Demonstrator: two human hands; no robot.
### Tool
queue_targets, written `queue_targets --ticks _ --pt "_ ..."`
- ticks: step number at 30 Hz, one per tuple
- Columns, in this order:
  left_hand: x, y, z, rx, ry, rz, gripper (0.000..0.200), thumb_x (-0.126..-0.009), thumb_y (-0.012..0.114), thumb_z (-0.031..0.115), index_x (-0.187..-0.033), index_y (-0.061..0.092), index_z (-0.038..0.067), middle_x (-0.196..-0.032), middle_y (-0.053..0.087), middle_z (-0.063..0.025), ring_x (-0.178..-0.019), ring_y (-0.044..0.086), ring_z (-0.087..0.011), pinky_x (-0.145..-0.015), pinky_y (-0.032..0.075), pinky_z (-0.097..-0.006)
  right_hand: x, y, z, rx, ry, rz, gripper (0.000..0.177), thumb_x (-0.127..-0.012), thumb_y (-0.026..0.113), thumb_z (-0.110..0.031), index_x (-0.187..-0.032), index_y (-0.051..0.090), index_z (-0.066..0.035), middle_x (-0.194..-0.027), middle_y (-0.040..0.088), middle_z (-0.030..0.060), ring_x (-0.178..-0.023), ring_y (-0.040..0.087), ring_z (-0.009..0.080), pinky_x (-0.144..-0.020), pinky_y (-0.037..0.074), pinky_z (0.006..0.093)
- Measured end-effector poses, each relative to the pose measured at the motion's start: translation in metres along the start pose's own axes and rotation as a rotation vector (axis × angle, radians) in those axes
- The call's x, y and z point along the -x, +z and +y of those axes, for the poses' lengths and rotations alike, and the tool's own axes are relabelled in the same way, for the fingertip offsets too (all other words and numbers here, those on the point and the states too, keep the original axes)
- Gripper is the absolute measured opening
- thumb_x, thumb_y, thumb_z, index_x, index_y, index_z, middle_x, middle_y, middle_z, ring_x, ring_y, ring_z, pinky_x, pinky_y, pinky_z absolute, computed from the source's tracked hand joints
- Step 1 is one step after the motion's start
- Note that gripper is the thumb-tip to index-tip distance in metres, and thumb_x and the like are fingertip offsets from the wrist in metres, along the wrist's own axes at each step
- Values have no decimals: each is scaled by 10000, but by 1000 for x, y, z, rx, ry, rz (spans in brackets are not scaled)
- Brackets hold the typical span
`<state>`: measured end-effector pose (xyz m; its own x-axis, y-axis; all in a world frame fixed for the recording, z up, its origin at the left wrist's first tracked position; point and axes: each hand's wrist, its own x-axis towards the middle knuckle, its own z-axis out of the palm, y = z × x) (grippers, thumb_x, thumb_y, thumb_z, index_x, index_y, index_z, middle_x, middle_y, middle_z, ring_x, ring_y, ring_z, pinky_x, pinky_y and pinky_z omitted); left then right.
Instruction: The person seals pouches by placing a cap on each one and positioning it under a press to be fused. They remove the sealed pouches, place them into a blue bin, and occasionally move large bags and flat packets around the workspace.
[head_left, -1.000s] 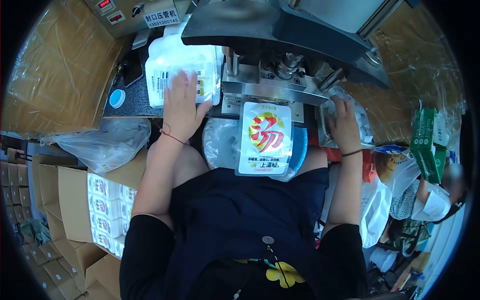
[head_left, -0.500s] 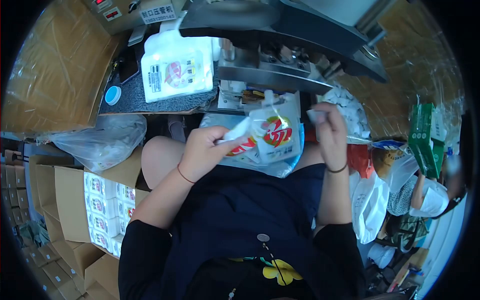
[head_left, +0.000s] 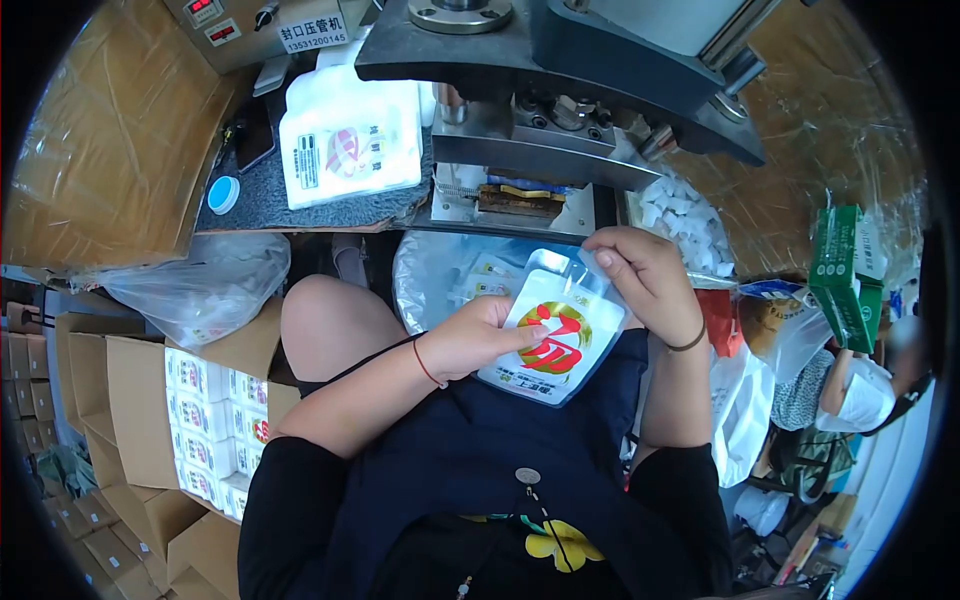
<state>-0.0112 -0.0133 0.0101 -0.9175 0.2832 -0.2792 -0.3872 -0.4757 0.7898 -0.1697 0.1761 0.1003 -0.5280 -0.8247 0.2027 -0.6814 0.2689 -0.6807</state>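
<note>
A flat plastic pouch [head_left: 545,368] with red characters on a gold circle is held tilted over my lap. My left hand [head_left: 475,342] is closed on its left side, thumb lying across the printed front. My right hand [head_left: 650,285] pinches the pouch's upper right corner, its fingers curled over that edge. Just beyond the pouch is a bin lined with clear plastic [head_left: 412,275], with more printed pouches [head_left: 485,275] inside. Above the bin stands a metal press machine [head_left: 555,150], its lower plate close to my right fingers.
A stack of white pouches [head_left: 395,135] and a blue-topped cap [head_left: 223,194] lie on the left worktop. Small white pieces [head_left: 685,220] are heaped right of the press. An open carton [head_left: 140,410] holds packed pouches at lower left. Another person [head_left: 855,390] is at far right.
The pouch has come down toward my lap and now faces up in both hands. My right hand, earlier blurred and apart from it, has moved in to its corner. The view shifted slightly.
</note>
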Motion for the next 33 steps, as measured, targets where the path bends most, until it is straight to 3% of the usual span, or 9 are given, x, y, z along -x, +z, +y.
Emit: queue_targets --ticks 6,11,15,18,25,27,28,30,33 --pt "-1 -8 0 -152 -13 17 285 -996 691 149 -1207 688 -42 -1079 745 -82 -949 680 -106 -883 552 -283 -1 18 1 -151 25 85 146 -940 691 -91 -1047 678 8 -925 681 92 -823 651 152 -716 499 273" --pt "1 -2 2 29 -63 -40 335 -987 707 152 -1258 664 -40 -1181 725 -108 -1057 669 -130 -957 534 -304 1 6 1 -40 -12 -84 199 -1028 551 -162 -1057 661 0 -962 671 147 -849 657 307 -780 520 371" --pt "-4 -11 -10 70 -30 -62 389 -972 696 90 -1330 608 -32 -1225 707 -102 -1093 676 -156 -989 530 -332 -1 -5 16 341 102 188 212 -970 597 -158 -1137 669 -47 -1080 693 185 -1007 651 417 -870 530 477" --pt "-2 -16 17 54 77 75 347 -952 691 68 -1285 639 -19 -1203 713 -96 -1060 687 -154 -961 539 -325 1 -25 50 695 309 156 318 -910 635 -79 -1227 630 -57 -1115 635 207 -970 644 422 -820 520 484" --pt "-22 -41 47 130 77 186 310 -952 680 55 -1245 599 -8 -1150 692 -114 -1034 684 -185 -927 563 -351 11 -18 100 558 267 73 218 -878 629 -18 -1096 616 -31 -1079 613 215 -1018 622 428 -833 508 480" --pt "-25 -68 38 -860 513 694 242 -995 645 103 -1184 543 -10 -1045 617 -75 -923 652 -178 -850 574 -329 16 -15 107 589 238 178 184 -908 613 -44 -1091 613 -32 -1058 633 219 -990 628 436 -822 514 480" --pt "-26 -90 46 -561 649 759 214 -1026 598 141 -1132 482 -6 -1029 516 -72 -878 605 -170 -817 560 -331 19 -13 109 601 227 224 169 -922 606 -58 -1089 611 -33 -1047 642 221 -977 631 439 -816 517 480" --pt "1 -113 90 -1594 1000 1159 498 -988 616 160 -1386 417 -63 -1361 476 -284 -1221 533 -410 -1030 448 -504 23 -11 99 648 302 279 132 -960 590 -90 -1077 611 -33 -1005 660 215 -923 646 427 -793 523 468" --pt "29 -127 78 -2016 612 928 609 -942 661 201 -1465 436 -17 -1528 394 -286 -1375 438 -470 -1085 401 -544 25 -15 78 578 329 396 130 -987 596 -150 -1051 618 -39 -959 673 201 -888 658 408 -754 524 470"
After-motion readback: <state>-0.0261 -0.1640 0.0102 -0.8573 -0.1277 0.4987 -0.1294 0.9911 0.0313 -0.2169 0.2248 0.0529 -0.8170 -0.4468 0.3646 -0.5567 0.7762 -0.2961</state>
